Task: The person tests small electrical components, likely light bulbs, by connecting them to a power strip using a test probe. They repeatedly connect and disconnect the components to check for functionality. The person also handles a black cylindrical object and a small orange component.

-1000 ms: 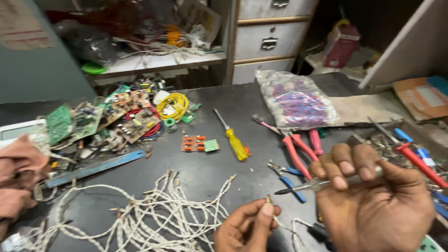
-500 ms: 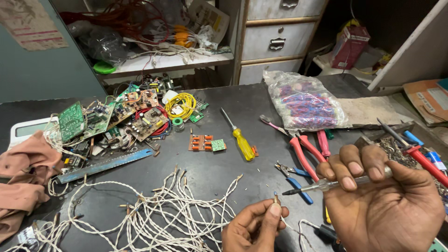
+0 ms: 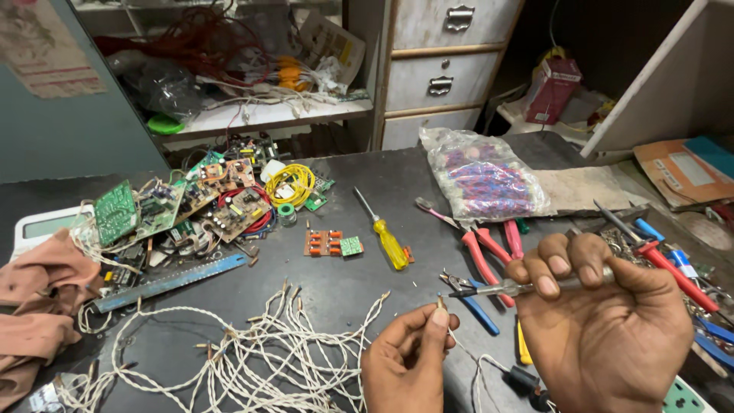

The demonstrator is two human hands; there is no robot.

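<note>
The dark workbench (image 3: 336, 294) spreads wide, with a heap of white twisted wires (image 3: 229, 359) at seven o'clock and circuit boards (image 3: 183, 206) at ten. At five o'clock the right hand (image 3: 604, 325) is closed around a slim metal tool (image 3: 505, 287), probably a soldering iron. At six the left hand (image 3: 405, 363) pinches a wire end (image 3: 441, 304) just beside the tool's tip.

Slim metal tool (image 3: 505, 288) horizontal; white wire end (image 3: 441, 304) upright
</note>
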